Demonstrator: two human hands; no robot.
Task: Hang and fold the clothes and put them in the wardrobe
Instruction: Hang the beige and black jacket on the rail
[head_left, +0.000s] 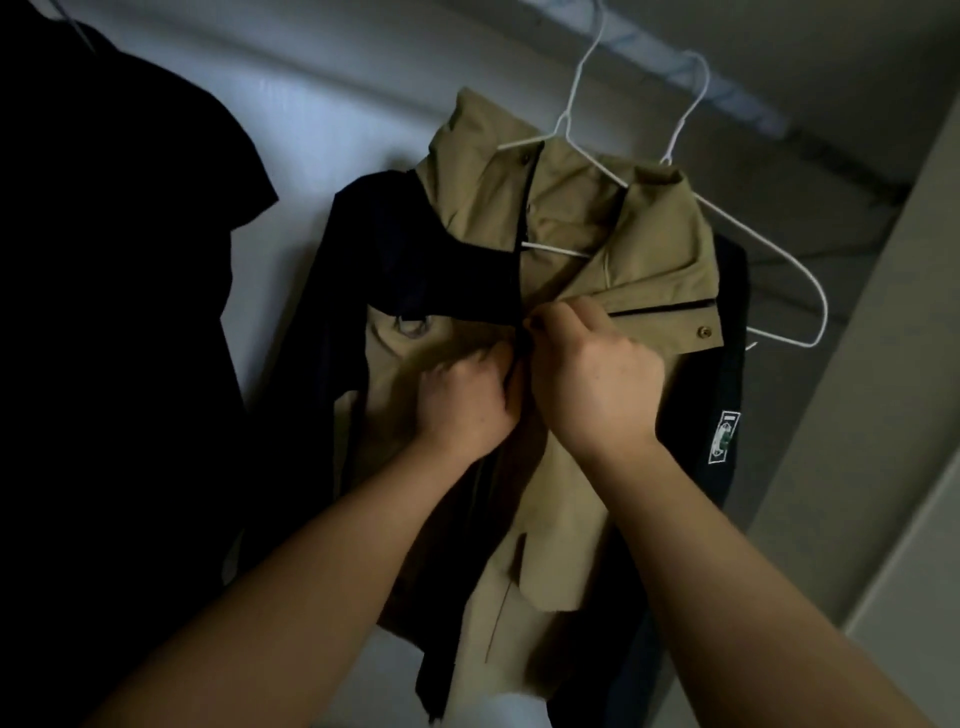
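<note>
A khaki and navy jacket (561, 218) hangs on a white wire hanger (582, 93) from the wardrobe rail (727, 88). My left hand (462, 400) grips the jacket's left front edge at chest height. My right hand (597, 374) pinches the right front edge beside it, at the dark zip line. Both hands meet at the jacket's front opening. The jacket's collar stands open above them, and its lower front hangs loose between my forearms.
A second white wire hanger (779, 249) hangs just right of the jacket, with a dark garment bearing a small green and white patch (724, 436) behind it. A black garment (104, 260) fills the left side. The wardrobe's side wall (883, 364) stands at the right.
</note>
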